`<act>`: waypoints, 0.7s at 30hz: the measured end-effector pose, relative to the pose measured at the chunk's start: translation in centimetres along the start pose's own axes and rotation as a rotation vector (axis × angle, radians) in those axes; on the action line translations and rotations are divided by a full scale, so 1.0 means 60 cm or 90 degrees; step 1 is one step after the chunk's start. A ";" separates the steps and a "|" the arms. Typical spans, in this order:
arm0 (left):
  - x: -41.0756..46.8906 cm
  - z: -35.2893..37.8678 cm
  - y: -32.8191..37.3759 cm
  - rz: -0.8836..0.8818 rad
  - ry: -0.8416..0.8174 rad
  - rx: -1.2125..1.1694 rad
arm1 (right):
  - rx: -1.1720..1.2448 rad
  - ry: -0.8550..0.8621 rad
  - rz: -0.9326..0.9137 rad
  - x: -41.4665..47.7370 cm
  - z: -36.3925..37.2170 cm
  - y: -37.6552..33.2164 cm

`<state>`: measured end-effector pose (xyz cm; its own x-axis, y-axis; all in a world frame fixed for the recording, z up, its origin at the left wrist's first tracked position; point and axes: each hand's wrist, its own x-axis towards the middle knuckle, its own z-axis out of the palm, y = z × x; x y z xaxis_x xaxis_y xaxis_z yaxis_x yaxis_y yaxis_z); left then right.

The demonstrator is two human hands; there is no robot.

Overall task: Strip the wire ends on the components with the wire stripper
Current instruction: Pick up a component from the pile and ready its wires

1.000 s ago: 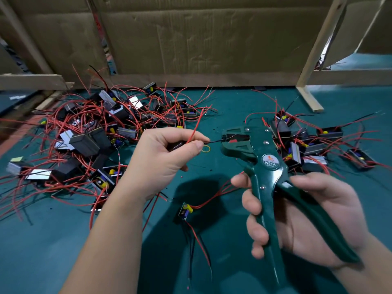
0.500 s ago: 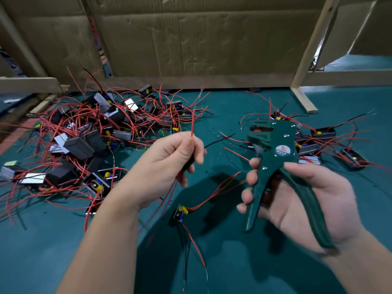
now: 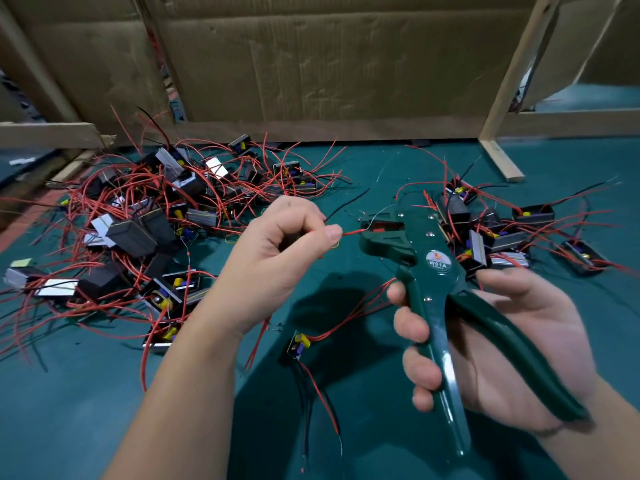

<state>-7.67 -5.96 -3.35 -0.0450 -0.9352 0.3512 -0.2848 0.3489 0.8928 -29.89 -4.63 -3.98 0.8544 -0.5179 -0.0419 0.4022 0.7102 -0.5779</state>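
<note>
Both hands are clamped: left hand (image 3: 277, 265) pinches the red wire (image 3: 351, 232), its end lying horizontally rightward into the wire stripper (image 3: 429, 271) head; right hand (image 3: 502, 341) grips the spread handles.

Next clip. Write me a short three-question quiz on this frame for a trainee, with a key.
1. True or false: the right hand holds the wire stripper by its handles.
2. The wire pinched by the left hand and pointed at the stripper's head is: A red, B black, C yellow.
3. Fill in: the larger pile of components lies on the person's ____ side.
Key: 1 true; 2 A; 3 left.
</note>
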 end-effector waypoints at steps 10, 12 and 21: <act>0.001 -0.001 -0.004 -0.004 0.004 0.004 | 0.012 -0.093 0.006 0.001 0.003 0.005; 0.000 0.000 -0.003 -0.003 -0.002 0.012 | 0.037 -0.086 0.017 0.001 0.002 0.006; 0.000 0.013 -0.006 -0.133 -0.033 -0.023 | -0.116 0.175 -0.129 0.010 0.009 0.024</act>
<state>-8.30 -6.15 -3.91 -0.0372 -0.9890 0.1432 -0.2592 0.1479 0.9544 -28.62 -3.65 -4.38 0.6333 -0.7654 -0.1147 0.4676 0.4965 -0.7313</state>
